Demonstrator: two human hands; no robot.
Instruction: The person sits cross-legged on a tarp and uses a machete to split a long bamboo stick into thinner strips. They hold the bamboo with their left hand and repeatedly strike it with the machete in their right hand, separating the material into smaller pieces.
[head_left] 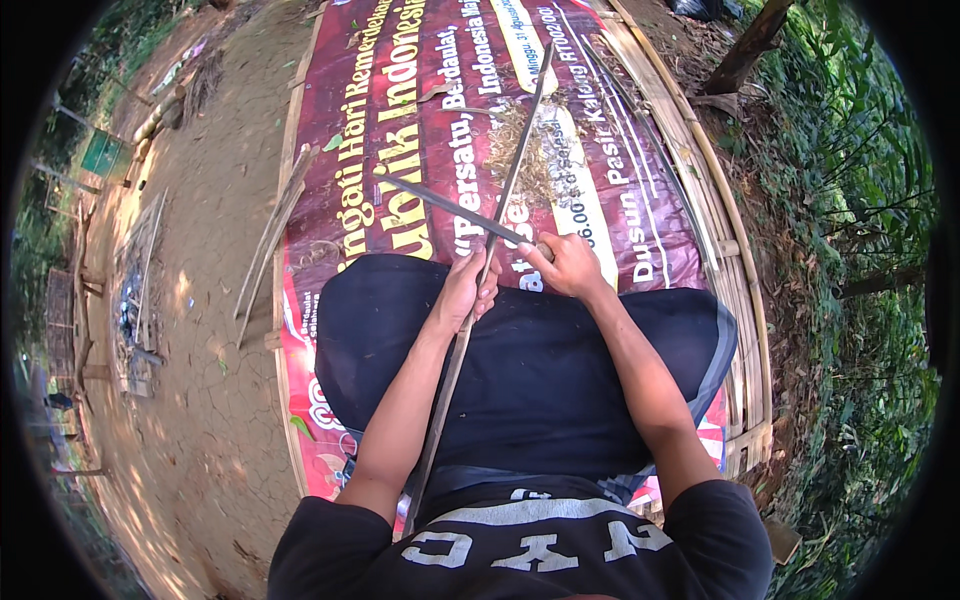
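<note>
A long thin bamboo strip (517, 165) runs from the far part of the banner back over my lap to my shirt. My left hand (468, 290) is wrapped round it near its middle. In my right hand (570, 268) is the handle of a long-bladed knife (450, 207). Its dark blade points to the far left and crosses the strip just beyond my left hand. The exact contact of edge and strip is too small to tell. A pile of pale shavings (530, 165) lies on the printed red banner (345, 215) ahead of my crossed legs.
The banner covers a bamboo platform (745, 330) with slatted edges. More strips (272, 235) lean at its left edge, and others lie along its right side. Cracked dirt ground (205, 330) spreads left; dense green plants (850, 200) and a tree trunk (750, 45) stand right.
</note>
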